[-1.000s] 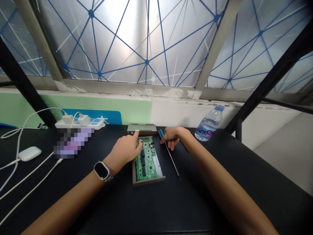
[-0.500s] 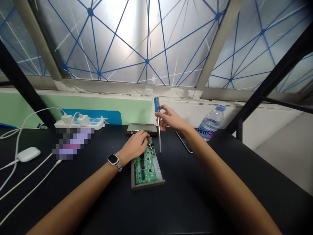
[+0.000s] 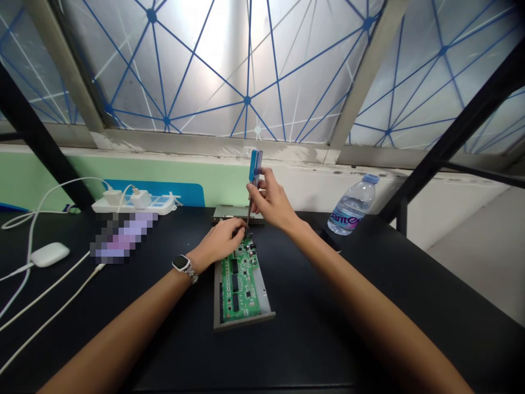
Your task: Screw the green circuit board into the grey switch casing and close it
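Observation:
A green circuit board (image 3: pixel 240 283) lies in an open grey metal case (image 3: pixel 243 322) on the black table (image 3: pixel 311 334). My right hand (image 3: pixel 270 201) is closed round a blue-handled screwdriver (image 3: pixel 254 167), held upright with its tip at the board's far end. My left hand (image 3: pixel 221 238), with a watch on the wrist, rests at that far end with fingers pinched by the screwdriver tip; what they pinch is too small to make out. The grey case lid (image 3: pixel 229 214) lies just behind.
A water bottle (image 3: pixel 351 206) stands at the right rear, with a dark flat device (image 3: pixel 328 239) lying near it. A white power strip (image 3: pixel 133 203) with chargers, white cables (image 3: pixel 45 295) and a white mouse-like object (image 3: pixel 50 253) lie at the left. Black frame posts flank the table.
My right hand lifted the screwdriver off the table, stood it upright and carried it left to the board's far end. My left hand pulled back slightly onto the board's corner.

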Motion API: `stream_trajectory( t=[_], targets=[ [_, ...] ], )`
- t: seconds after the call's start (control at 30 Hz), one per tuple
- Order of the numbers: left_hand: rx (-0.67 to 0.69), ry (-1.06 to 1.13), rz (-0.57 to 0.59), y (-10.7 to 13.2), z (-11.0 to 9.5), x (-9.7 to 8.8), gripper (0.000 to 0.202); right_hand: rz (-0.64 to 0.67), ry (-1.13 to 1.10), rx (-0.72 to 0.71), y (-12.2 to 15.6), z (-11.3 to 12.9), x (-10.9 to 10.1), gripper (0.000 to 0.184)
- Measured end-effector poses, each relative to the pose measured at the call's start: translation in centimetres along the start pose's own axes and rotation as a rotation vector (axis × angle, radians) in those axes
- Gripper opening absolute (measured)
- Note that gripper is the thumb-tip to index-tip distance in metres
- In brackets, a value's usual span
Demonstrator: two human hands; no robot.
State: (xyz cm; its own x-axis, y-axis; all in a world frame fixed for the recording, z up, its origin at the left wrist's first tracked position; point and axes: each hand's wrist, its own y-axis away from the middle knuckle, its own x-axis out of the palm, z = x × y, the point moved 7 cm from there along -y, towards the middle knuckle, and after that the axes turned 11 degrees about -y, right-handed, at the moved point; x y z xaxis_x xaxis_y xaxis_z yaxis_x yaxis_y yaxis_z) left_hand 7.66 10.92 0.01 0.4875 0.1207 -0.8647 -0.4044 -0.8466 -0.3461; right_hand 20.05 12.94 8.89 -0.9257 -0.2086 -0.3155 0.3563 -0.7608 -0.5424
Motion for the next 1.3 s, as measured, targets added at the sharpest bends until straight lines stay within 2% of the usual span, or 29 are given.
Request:
stream_trajectory(
  t=[0.27, 0.5, 0.67, 0.87, 1.0, 1.13, 1.3],
  targets=[
    [-0.006, 0.006, 0.007, 0.0, 0.5, 0.2, 0.024, 0.007, 0.073, -0.037, 0.2, 0.3, 0.4, 0.029],
    [0.029, 0.006, -0.016, -0.1, 0.5, 0.1, 0.027, 0.044, -0.017, -0.047, 0.0, 0.2, 0.3, 0.025],
    [0.028, 0.009, -0.026, -0.1, 0.7, 0.3, 0.026, 0.129, -0.110, 0.011, -0.2, -0.1, 0.4, 0.020],
    [0.089, 0.121, -0.022, 0.0, 0.2, 0.5, 0.027, 0.170, -0.176, 0.069, -0.3, -0.1, 0.4, 0.016],
    [0.084, 0.116, -0.015, 0.0, 0.1, 0.4, 0.027, 0.115, -0.157, 0.081, -0.2, -0.1, 0.4, 0.026],
    [0.088, 0.100, -0.027, 0.0, 0.0, 0.1, 0.026, -0.015, -0.114, 0.090, -0.2, -0.5, 0.2, 0.040],
    [0.097, 0.092, -0.032, -0.1, -0.1, 0.0, 0.026, -0.134, -0.099, 0.112, -0.1, -1.1, -0.2, 0.046]
  ],
)
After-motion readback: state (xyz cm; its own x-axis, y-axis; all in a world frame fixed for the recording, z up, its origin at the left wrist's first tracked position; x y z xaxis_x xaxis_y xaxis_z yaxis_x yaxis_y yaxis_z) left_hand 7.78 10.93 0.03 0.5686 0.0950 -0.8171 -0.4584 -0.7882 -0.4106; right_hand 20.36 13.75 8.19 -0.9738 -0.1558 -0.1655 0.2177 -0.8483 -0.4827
